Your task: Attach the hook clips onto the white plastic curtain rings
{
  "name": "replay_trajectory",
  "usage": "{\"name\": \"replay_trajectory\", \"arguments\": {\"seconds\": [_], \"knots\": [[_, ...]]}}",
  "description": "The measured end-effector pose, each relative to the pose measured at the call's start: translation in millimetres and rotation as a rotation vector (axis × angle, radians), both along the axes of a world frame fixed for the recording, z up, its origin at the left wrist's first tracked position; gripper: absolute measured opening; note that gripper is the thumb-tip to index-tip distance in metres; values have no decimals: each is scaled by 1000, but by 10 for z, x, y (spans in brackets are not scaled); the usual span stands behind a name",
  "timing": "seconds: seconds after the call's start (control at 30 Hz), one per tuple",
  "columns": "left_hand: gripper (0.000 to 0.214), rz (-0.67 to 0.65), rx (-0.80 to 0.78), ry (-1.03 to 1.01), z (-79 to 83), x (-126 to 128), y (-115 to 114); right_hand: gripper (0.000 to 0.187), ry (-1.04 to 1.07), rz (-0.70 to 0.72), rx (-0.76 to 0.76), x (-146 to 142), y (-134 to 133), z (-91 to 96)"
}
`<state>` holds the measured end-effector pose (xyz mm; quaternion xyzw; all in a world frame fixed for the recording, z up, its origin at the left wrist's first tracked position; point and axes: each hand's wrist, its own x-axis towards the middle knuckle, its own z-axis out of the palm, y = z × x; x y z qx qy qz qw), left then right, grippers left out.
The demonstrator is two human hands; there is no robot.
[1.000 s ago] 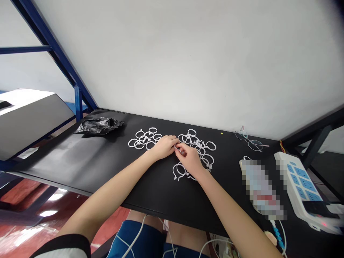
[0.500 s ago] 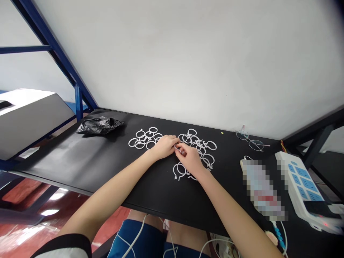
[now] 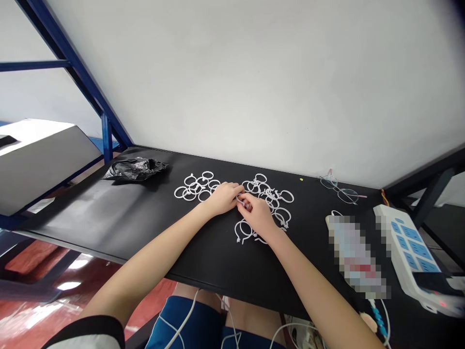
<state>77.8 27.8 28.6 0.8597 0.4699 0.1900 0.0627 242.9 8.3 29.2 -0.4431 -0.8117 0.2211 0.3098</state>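
Observation:
Both my hands meet over the middle of the black table, closed on a white plastic curtain ring (image 3: 239, 198) that is mostly covered by fingers. My left hand (image 3: 225, 198) grips it from the left with its back turned up. From the right, my right hand (image 3: 256, 213) pinches the ring between thumb and fingers. To the left lies a group of white curtain rings (image 3: 189, 196), several of them looking closed. Around and beyond my right hand is a looser heap of similar rings (image 3: 286, 196). Nearer to me, some rings (image 3: 238, 233) have visible gaps and knobbed ends.
A crumpled black plastic bag (image 3: 134, 170) lies on the table (image 3: 109, 218) at the left. Eyeglasses (image 3: 337, 189) rest by the wall at the right. A blurred-out phone (image 3: 358, 257) with a cable and a white power strip (image 3: 410, 252) sit at the right.

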Motion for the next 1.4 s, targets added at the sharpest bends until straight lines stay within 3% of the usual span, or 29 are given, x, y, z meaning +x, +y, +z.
{"name": "replay_trajectory", "arguments": {"seconds": [1.4], "knots": [[18, 9, -11, 7, 0, 6, -2, 14, -6, 2, 11, 3, 1, -5]]}}
